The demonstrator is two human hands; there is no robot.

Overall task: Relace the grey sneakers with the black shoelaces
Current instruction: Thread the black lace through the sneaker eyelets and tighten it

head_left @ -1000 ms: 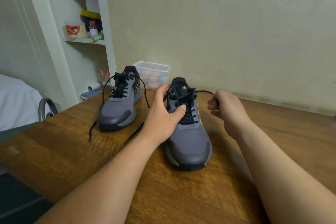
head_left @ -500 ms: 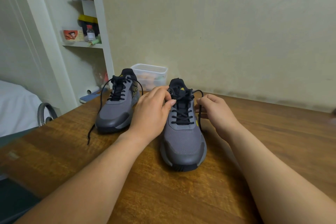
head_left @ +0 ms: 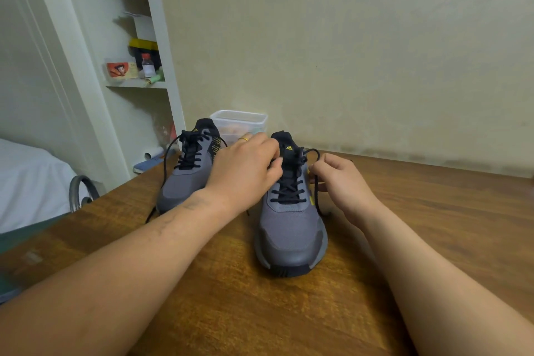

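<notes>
2 grey sneakers on the wooden table (head_left: 433, 211): near sneaker (head_left: 290, 228) mid-table, toe toward the person's edge; far sneaker (head_left: 185, 182) by the far-left edge, its lace ends trailing loose. Left hand (head_left: 245, 167), gold ring (head_left: 244, 139) on 1 finger, curls narrow and pinches the black shoelace (head_left: 289, 191) at the top of the near sneaker's lacing; right hand (head_left: 341, 182) pinches that lace's loose loop at the shoe's right side. Each tongue carries a yellow 3-bar logo (head_left: 289, 148), lettering illegible; clear plastic container (head_left: 239, 121) sits at the far edge.
</notes>
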